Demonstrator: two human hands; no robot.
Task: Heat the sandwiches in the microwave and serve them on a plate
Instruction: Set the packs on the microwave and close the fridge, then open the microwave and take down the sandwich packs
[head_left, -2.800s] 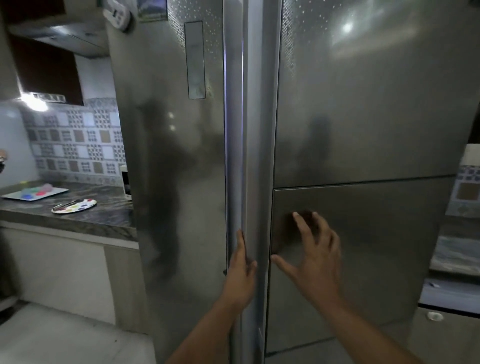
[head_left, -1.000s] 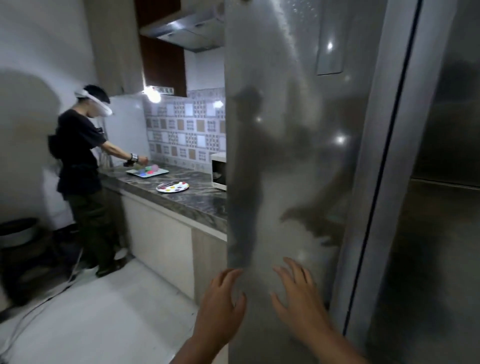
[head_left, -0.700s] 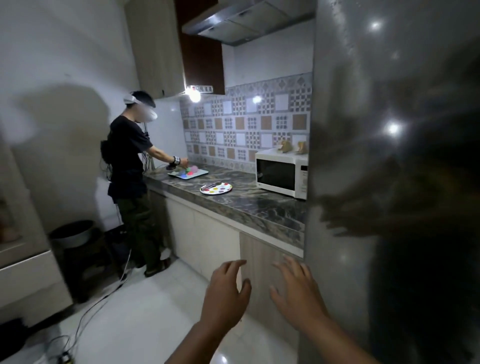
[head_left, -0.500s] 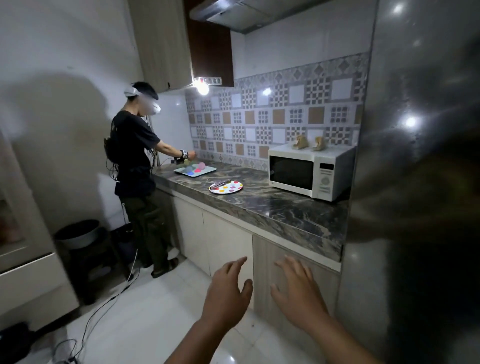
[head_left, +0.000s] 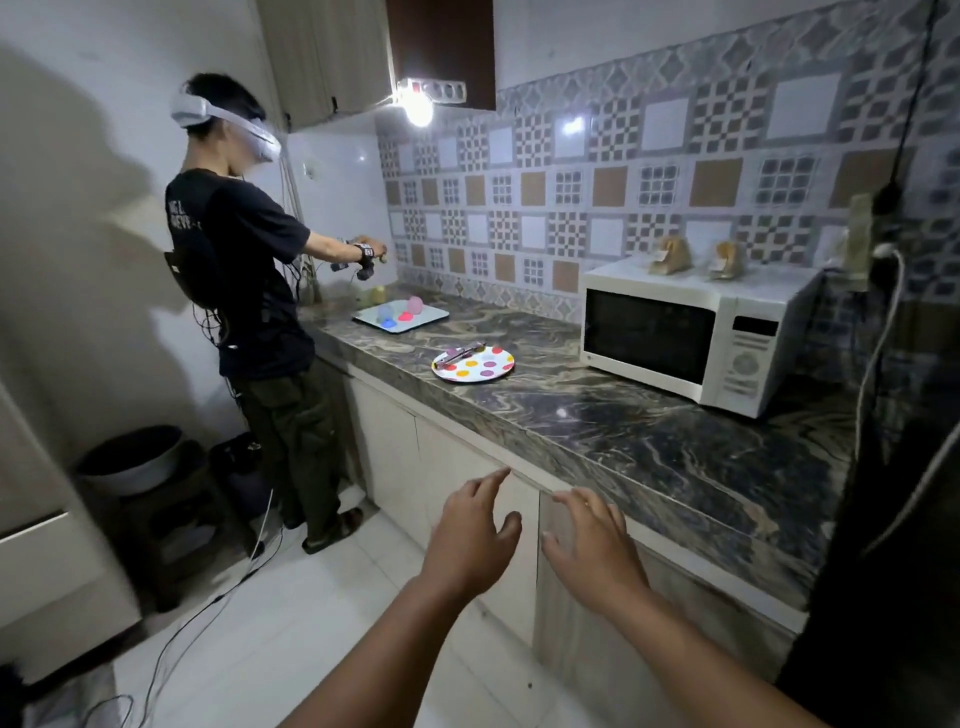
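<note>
both hands, left hand (head_left: 470, 535) and right hand (head_left: 592, 545), hover empty, fingers loosely spread; microwave (head_left: 691, 332) door seemingly closed.

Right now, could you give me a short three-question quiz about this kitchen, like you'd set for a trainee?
1. True or false: the white microwave door is open.
2. What lies on the round polka-dot plate: A) sandwiches, B) metal tongs, C) nothing?
3. Which two paper-wrapped items sit on top of the microwave?

Key: 1. False, it is closed. 2. B. 3. The wrapped sandwiches. Both the left hand and the right hand hold nothing, fingers relaxed.
</note>
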